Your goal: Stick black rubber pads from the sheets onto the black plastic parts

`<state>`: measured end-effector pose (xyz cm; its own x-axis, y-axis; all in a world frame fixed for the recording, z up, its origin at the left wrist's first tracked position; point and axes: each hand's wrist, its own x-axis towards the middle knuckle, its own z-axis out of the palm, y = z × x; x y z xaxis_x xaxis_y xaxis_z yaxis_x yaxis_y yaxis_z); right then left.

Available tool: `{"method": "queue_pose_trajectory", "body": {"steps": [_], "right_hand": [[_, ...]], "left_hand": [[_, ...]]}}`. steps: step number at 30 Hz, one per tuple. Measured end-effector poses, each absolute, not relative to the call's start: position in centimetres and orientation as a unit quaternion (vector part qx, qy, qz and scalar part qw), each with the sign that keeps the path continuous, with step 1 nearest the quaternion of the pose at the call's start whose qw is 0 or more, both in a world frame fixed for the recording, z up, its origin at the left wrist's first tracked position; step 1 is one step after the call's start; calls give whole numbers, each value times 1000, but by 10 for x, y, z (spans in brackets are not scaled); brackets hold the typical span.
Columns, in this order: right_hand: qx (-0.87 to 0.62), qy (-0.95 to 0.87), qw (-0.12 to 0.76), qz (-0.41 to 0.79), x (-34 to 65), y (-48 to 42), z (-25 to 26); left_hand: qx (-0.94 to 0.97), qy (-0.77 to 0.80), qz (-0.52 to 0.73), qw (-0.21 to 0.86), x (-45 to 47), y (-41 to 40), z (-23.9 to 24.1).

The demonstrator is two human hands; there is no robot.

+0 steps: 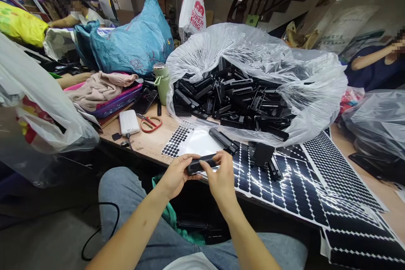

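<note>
A small black oblong plastic part (202,163) is held level over the table's front edge. My left hand (179,173) grips its left end between thumb and fingers. At the other end my right hand (221,173) is closed on the same part, thumb pressed on its top. Just behind lies another black plastic part (223,140), partly on a white sticker sheet with black dots (176,141). To the right, more black parts (265,158) rest on a sheet of black oblong stickers (284,190).
A large clear plastic bag (319,105) full of black parts (234,93) stands behind. Left of it are a green flask (161,82), red-handled scissors (151,124), a white power bank (129,121) and a basket with cloth (123,103). Two other people sit nearby.
</note>
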<state>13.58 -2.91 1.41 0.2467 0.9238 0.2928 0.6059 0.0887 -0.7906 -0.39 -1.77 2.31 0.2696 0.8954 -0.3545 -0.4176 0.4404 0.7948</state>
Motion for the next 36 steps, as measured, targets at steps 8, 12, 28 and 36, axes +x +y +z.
{"method": "queue_pose_trajectory", "body": {"steps": [8,12,28,36], "right_hand": [[-718,-673,173,37,196,64,-20],[-660,-710,235,72,203,61,-17],[-542,-767,188,287,70,69,-27],[-565,-739,185,317,74,68,-15]], "left_hand": [[371,443,322,751,-7,-43,22],[420,446,286,737,-6,-45,14],[479,549,332,600,-27,-44,-24],[536,533,339,560,-42,-46,-16]]}}
